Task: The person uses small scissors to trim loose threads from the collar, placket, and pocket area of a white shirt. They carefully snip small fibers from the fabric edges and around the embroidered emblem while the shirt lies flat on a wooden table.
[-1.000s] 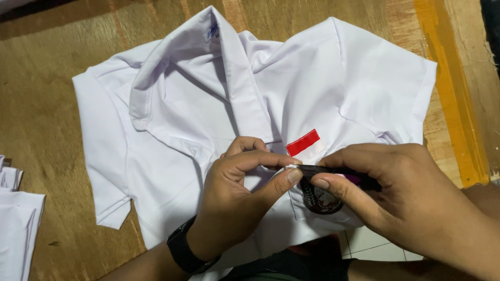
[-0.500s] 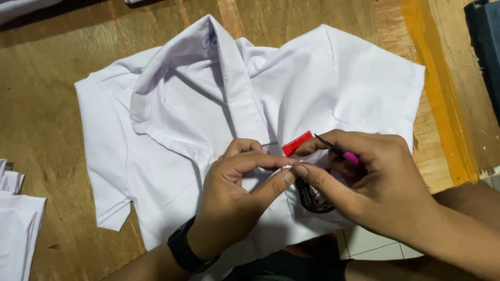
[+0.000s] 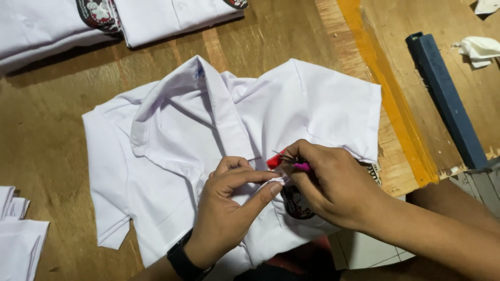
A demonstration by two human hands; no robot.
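Observation:
A white short-sleeved shirt (image 3: 219,130) lies spread on a wooden table, collar toward the far side. My left hand (image 3: 226,208), with a black watch on its wrist, pinches a small fold of the shirt's fabric near the chest pocket. My right hand (image 3: 333,184) grips small pink-handled thread snips (image 3: 297,164), their tips at the pinched fold beside a red label (image 3: 275,161). A dark embroidered badge (image 3: 296,202) on the pocket shows partly under my right hand.
Folded white shirts with badges (image 3: 104,21) are stacked along the far edge. More white cloth (image 3: 15,234) lies at the left. A yellow stripe (image 3: 388,93) runs down the table, beside a blue bar (image 3: 442,93) and a crumpled white rag (image 3: 476,49).
The view has shifted, so the shirt sits lower and the far stack shows. My right hand has moved the snips closer to the pinched fold by the red label.

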